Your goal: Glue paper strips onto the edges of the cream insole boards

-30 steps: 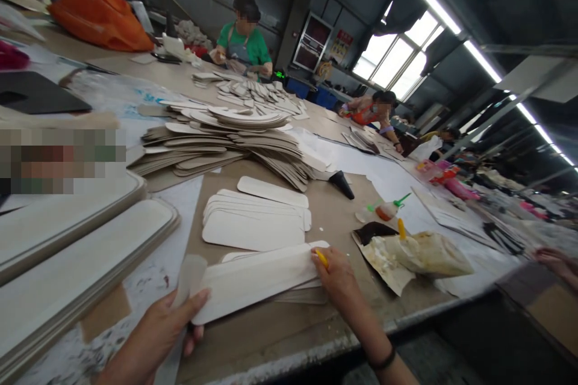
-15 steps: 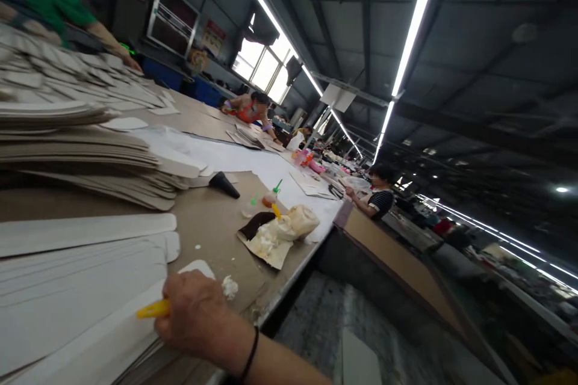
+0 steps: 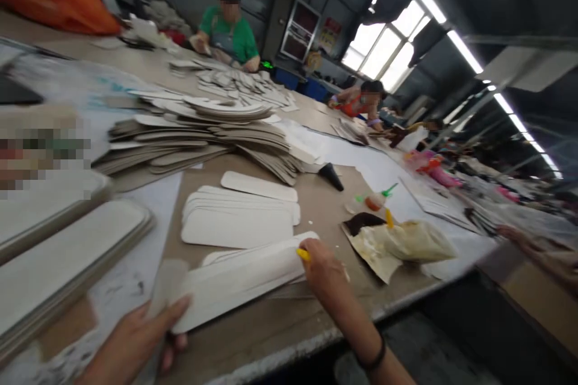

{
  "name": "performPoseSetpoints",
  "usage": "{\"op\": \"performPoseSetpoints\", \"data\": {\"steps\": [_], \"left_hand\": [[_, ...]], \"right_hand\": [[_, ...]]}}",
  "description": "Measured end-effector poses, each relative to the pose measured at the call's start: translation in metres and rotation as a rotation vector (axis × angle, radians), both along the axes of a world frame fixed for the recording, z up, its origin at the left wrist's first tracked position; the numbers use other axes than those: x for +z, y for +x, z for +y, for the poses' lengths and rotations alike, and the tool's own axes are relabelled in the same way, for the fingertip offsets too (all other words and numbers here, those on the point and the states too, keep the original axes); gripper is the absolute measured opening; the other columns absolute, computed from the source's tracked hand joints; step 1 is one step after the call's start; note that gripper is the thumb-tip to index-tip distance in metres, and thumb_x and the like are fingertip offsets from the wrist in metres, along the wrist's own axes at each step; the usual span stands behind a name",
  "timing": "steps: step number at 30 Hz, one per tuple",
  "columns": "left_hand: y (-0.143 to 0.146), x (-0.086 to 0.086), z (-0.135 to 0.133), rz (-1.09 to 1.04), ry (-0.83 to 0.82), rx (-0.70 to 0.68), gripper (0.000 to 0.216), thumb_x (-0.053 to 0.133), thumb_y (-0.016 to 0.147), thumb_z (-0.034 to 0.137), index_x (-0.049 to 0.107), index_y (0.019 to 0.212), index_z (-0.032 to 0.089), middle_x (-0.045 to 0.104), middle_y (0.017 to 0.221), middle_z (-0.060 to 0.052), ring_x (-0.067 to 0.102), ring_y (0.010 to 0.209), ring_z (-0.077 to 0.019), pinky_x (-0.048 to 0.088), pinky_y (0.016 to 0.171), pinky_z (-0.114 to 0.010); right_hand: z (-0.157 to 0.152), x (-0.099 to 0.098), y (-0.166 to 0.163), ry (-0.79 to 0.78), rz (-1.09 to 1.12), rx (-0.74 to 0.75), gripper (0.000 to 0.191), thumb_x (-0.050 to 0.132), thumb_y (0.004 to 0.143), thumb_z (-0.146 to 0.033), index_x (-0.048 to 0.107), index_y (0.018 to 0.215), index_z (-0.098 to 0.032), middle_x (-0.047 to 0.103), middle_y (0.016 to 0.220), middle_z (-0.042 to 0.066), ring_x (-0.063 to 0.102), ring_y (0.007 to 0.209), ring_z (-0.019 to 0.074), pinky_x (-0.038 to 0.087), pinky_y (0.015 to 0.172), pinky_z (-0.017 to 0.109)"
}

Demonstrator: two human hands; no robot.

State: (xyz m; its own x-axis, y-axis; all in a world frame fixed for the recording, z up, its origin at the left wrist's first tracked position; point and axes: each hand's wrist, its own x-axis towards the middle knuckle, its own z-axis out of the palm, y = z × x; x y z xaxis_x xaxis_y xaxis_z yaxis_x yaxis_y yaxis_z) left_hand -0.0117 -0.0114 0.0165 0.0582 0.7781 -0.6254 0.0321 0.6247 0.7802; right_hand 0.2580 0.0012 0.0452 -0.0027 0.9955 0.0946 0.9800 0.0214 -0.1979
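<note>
My right hand (image 3: 326, 271) is closed round a yellow-handled tool (image 3: 303, 254); its working end is hidden. It is at the far right end of a long white rounded board strip (image 3: 244, 280) on the brown-covered table. My left hand (image 3: 139, 337), lower left, pinches a pale, blurred strip (image 3: 169, 280) between thumb and fingers, beside the near end of the board strip. Behind them lies a fanned row of white board strips (image 3: 239, 225). To the right, an opened bag (image 3: 406, 243) of cream-coloured paste has a yellow piece (image 3: 389, 218) sticking out.
Tall stacks of grey-white boards (image 3: 217, 138) stand behind, and more long strips (image 3: 76, 271) at left. A black cone (image 3: 331, 177) and small bottles (image 3: 377, 200) lie near the paste bag. The table edge (image 3: 361, 320) runs along the front. Co-workers sit across the table.
The view has swung left, bringing the left board stacks and my left hand with a pale strip into sight. My right hand still holds the yellow-handled tool at the white strip's end.
</note>
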Motion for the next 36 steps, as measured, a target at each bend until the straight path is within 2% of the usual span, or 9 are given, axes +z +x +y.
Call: {"op": "performPoseSetpoints", "data": {"steps": [2, 6, 16, 22, 25, 29, 36], "left_hand": [[-0.005, 0.001, -0.004, 0.014, 0.014, 0.042, 0.038, 0.065, 0.066, 0.051, 0.053, 0.067, 0.014, 0.057, 0.042, -0.001, 0.040, 0.032, -0.0067, 0.030, 0.035, -0.016], [0.002, 0.003, -0.001, -0.007, 0.039, 0.054, 0.045, 0.064, 0.061, 0.057, 0.053, 0.072, 0.014, 0.059, 0.042, -0.003, 0.041, 0.031, -0.0070, 0.027, 0.035, -0.015], [0.000, 0.007, 0.002, -0.130, -0.022, 0.059, 0.049, 0.068, 0.057, 0.055, 0.056, 0.077, 0.012, 0.058, 0.045, -0.002, 0.045, 0.036, -0.0087, 0.032, 0.033, -0.015], [0.001, 0.009, 0.004, -0.164, -0.028, 0.074, 0.047, 0.068, 0.060, 0.050, 0.057, 0.082, 0.010, 0.058, 0.045, -0.001, 0.044, 0.036, -0.0073, 0.032, 0.031, -0.013], [0.001, 0.011, 0.003, -0.164, -0.035, 0.086, 0.048, 0.070, 0.058, 0.048, 0.056, 0.082, 0.010, 0.057, 0.045, -0.001, 0.044, 0.035, -0.0077, 0.032, 0.031, -0.014], [0.001, 0.009, 0.001, -0.138, -0.028, 0.071, 0.043, 0.067, 0.063, 0.049, 0.056, 0.080, 0.011, 0.058, 0.045, -0.001, 0.043, 0.034, -0.0061, 0.031, 0.031, -0.012], [0.001, 0.006, -0.002, -0.064, 0.011, 0.049, 0.046, 0.068, 0.060, 0.054, 0.057, 0.074, 0.012, 0.060, 0.045, -0.004, 0.044, 0.034, -0.0081, 0.032, 0.034, -0.015]], "right_hand": [[0.003, -0.007, 0.004, -0.004, -0.018, 0.024, 0.022, 0.041, 0.077, -0.001, 0.054, 0.083, -0.018, 0.060, 0.085, 0.007, 0.053, 0.083, 0.0193, 0.039, 0.074, 0.028], [0.005, -0.016, 0.006, -0.019, -0.078, 0.045, 0.023, 0.040, 0.076, 0.000, 0.053, 0.083, -0.018, 0.060, 0.084, 0.007, 0.053, 0.082, 0.0185, 0.040, 0.074, 0.026], [0.014, -0.025, 0.015, -0.037, -0.095, 0.120, 0.022, 0.039, 0.074, -0.005, 0.054, 0.081, -0.018, 0.061, 0.079, 0.008, 0.057, 0.074, 0.0203, 0.044, 0.068, 0.030], [0.019, -0.029, 0.019, -0.059, -0.090, 0.125, 0.025, 0.038, 0.073, -0.006, 0.057, 0.084, -0.018, 0.063, 0.085, 0.010, 0.059, 0.080, 0.0212, 0.045, 0.070, 0.031], [0.020, -0.029, 0.019, -0.081, -0.119, 0.123, 0.026, 0.038, 0.075, -0.005, 0.058, 0.086, -0.018, 0.063, 0.087, 0.010, 0.059, 0.080, 0.0216, 0.045, 0.071, 0.031], [0.022, -0.024, 0.014, -0.131, -0.166, 0.100, 0.022, 0.040, 0.078, -0.005, 0.057, 0.083, -0.017, 0.063, 0.083, 0.009, 0.059, 0.078, 0.0204, 0.043, 0.068, 0.028], [0.015, -0.010, 0.004, -0.097, -0.244, 0.044, 0.016, 0.044, 0.080, -0.005, 0.053, 0.080, -0.018, 0.062, 0.082, 0.007, 0.057, 0.075, 0.0190, 0.038, 0.063, 0.026]]}}
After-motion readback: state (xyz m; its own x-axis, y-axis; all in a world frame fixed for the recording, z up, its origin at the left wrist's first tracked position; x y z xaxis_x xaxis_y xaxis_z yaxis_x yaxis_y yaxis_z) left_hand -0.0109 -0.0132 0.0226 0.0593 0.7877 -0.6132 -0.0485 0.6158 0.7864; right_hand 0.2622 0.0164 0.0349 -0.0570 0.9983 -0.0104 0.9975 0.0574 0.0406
